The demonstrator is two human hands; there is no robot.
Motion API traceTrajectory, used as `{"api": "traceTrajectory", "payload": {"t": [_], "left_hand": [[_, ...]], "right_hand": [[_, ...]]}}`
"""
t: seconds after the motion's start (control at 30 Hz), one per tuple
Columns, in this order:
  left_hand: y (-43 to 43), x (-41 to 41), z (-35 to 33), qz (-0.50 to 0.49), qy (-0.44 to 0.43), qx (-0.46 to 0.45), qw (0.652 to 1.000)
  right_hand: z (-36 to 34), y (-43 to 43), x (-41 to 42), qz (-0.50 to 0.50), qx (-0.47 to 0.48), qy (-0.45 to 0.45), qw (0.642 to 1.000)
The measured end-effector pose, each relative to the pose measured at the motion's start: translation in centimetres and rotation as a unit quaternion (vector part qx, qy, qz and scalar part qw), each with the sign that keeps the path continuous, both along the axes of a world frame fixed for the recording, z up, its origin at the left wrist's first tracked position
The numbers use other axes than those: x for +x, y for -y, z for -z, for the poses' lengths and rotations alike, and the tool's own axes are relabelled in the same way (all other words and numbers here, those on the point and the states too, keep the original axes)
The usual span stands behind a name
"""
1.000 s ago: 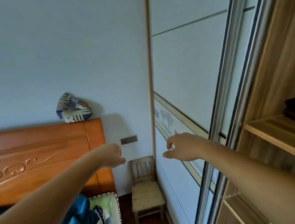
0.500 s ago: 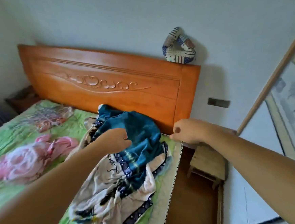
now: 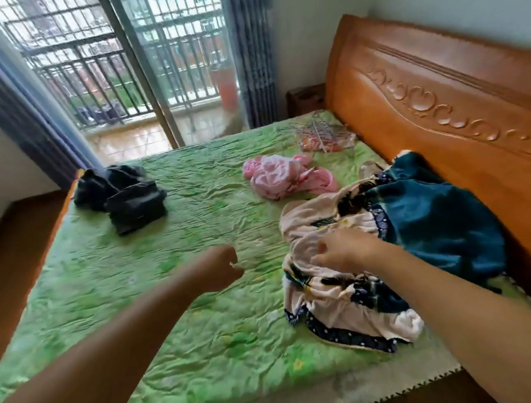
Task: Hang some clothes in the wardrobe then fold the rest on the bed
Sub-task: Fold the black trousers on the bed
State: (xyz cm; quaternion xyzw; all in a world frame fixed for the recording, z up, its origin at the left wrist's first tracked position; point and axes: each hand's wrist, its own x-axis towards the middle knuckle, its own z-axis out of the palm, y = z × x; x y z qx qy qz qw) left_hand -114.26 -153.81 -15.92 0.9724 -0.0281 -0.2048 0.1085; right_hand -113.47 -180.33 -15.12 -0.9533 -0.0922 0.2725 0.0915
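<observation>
A crumpled cream and dark-blue patterned garment [image 3: 336, 310] lies on the green bed [image 3: 177, 310] near the headboard, with a teal garment [image 3: 434, 220] heaped against it. My right hand [image 3: 341, 252] rests on the cream fabric, its fingers curled and pinching it. My left hand [image 3: 222, 268] hovers over bare quilt to the left of the pile, fingers curled, holding nothing. A pink garment [image 3: 281, 176] lies farther back. Dark clothes [image 3: 124, 195] sit at the far left corner. Several wire hangers [image 3: 322, 133] lie in a tangle by the headboard.
An orange carved wooden headboard [image 3: 440, 92] runs along the right. A dark nightstand [image 3: 305, 98] stands in the far corner. A glass balcony door [image 3: 139, 68] with curtains is beyond the bed. Brown floor shows at the left.
My view has swung left from the wardrobe to the bed. My right hand has dropped onto the patterned garment, and my left hand has moved out over the quilt.
</observation>
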Motion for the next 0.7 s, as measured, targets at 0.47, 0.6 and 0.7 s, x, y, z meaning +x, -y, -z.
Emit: {"api": "traceTrajectory", "payload": {"t": [0.47, 0.6, 0.7], "left_hand": [[-22.7, -7.3, 1.7, -0.16, 0.0, 0.008, 0.987], [-31.2, -8.2, 1.9, -0.175, 0.006, 0.003, 0.985], [-37.1, -9.5, 2.0, -0.195, 0.015, -0.009, 0.981]], "right_hand": [[0.7, -23.5, 1.1, -0.169, -0.014, 0.027, 0.985], [0.6, -32.7, 1.0, -0.189, -0.016, 0.04, 0.981], [0.6, -39.7, 0.9, -0.216, -0.015, 0.044, 0.975]]}}
